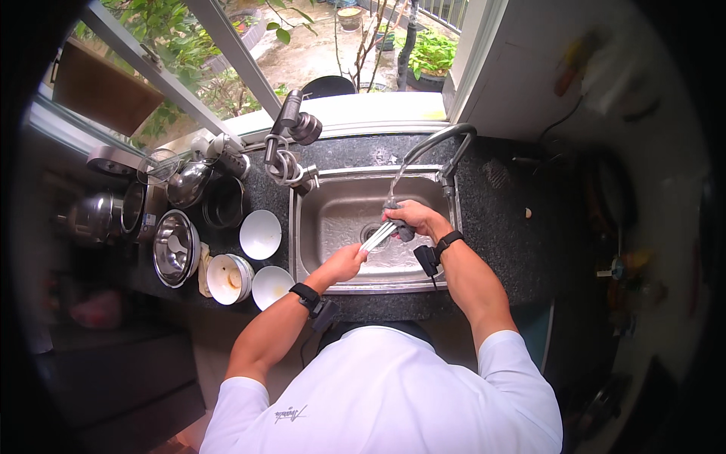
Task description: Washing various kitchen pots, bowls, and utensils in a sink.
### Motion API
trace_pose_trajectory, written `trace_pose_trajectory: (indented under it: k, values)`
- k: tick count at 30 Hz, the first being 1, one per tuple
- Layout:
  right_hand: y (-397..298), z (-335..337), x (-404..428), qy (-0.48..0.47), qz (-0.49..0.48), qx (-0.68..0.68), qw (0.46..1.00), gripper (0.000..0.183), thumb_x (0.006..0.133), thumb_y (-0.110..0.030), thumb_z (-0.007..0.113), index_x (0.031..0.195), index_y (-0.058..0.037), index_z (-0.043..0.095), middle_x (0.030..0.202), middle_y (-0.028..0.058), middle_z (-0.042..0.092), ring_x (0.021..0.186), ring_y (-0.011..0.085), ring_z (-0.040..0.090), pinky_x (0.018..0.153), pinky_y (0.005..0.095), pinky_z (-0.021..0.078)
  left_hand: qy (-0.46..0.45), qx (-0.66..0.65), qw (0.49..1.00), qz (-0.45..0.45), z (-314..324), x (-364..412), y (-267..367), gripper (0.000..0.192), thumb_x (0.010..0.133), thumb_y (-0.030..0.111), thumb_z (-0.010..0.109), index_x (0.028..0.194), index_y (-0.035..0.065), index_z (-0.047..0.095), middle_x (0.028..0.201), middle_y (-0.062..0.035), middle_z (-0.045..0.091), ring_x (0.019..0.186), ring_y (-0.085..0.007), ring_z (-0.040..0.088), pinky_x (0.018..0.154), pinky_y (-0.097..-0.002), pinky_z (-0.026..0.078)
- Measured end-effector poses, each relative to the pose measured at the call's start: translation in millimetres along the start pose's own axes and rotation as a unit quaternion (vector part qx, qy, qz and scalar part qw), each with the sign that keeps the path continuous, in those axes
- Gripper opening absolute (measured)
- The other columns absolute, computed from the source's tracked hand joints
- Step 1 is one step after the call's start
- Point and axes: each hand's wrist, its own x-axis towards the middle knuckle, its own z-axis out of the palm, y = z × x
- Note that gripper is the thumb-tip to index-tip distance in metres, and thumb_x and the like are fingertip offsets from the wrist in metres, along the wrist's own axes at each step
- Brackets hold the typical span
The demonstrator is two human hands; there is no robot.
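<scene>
Over the stainless steel sink [326, 227], my left hand [343, 263] grips one end of a bundle of pale chopsticks [379, 236]. My right hand [418, 216] presses a wet grey cloth [404, 231] around their other end. Water from the curved faucet [434, 138] falls onto the cloth and my right fingers. The drain [370, 231] lies below the chopsticks, partly covered by them. How many chopsticks are in the bundle is hard to tell.
Left of the sink are white bowls [260, 234], a stained bowl [226, 281] on a stack, steel basins [173, 248] and a dark pot [223, 201]. A tap fixture with a coiled hose [282, 164] stands at the sink's back left. A small pale scrap [528, 213] lies on the right counter.
</scene>
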Motion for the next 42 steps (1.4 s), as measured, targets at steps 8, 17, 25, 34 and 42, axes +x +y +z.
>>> trace_pose_trajectory:
  k: [8, 17, 25, 34, 42]
  values:
    - [39, 10, 60, 0.356, -0.053, 0.278, 0.89, 0.015, 0.093, -0.019, 0.059, 0.093, -0.0041, 0.062, 0.082, 0.0084, 0.06, 0.064, 0.0218, 0.058, 0.055, 0.0463, 0.0551, 0.116, 0.04, 0.992, -0.015, 41, 4, 10, 0.035, 0.101, 0.031, 0.045, 0.094, -0.0006, 0.058, 0.085, -0.0248, 0.064, 0.082, -0.043, 0.061, 0.072, -0.0488, 0.045]
    - [8, 1, 9, 0.059, -0.055, 0.082, 0.993, 0.03, 0.1, -0.03, 0.054, 0.101, -0.0015, 0.065, 0.082, 0.0064, 0.065, 0.07, 0.0165, 0.065, 0.057, 0.0308, 0.0545, 0.02, 0.079, 0.997, 0.002, -5, -9, -4, 0.032, 0.1, 0.033, 0.045, 0.096, 0.0047, 0.059, 0.088, -0.023, 0.065, 0.086, -0.0425, 0.061, 0.074, -0.0506, 0.045]
    - [38, 19, 37, 0.325, 0.022, 0.051, 0.944, 0.029, 0.093, -0.031, 0.064, 0.086, -0.0027, 0.064, 0.072, 0.004, 0.057, 0.06, 0.0163, 0.05, 0.052, 0.0384, 0.0402, 0.102, 0.245, 0.964, 0.028, 3, -14, 25, 0.028, 0.099, 0.032, 0.048, 0.091, 0.0055, 0.053, 0.08, -0.0224, 0.063, 0.077, -0.0465, 0.06, 0.067, -0.0551, 0.044]
    - [58, -31, 40, 0.473, -0.023, 0.514, 0.715, 0.028, 0.096, -0.034, 0.059, 0.107, -0.0077, 0.059, 0.092, 0.0114, 0.063, 0.076, 0.0265, 0.062, 0.057, 0.0485, 0.0525, 0.083, 0.106, 0.991, 0.007, 26, 17, 2, 0.03, 0.1, 0.03, 0.046, 0.097, 0.0014, 0.057, 0.083, -0.0241, 0.063, 0.084, -0.0438, 0.06, 0.072, -0.0518, 0.044]
    - [35, -5, -12, 0.131, 0.007, 0.183, 0.974, 0.036, 0.083, -0.044, 0.075, 0.093, -0.0106, 0.068, 0.075, 0.0031, 0.068, 0.056, 0.0123, 0.06, 0.043, 0.0276, 0.0449, -0.002, -0.098, 0.995, -0.021, 17, 54, -7, 0.034, 0.104, 0.034, 0.041, 0.102, 0.0052, 0.059, 0.068, 0.001, 0.046, 0.059, -0.0102, 0.043, 0.051, -0.0287, 0.036]
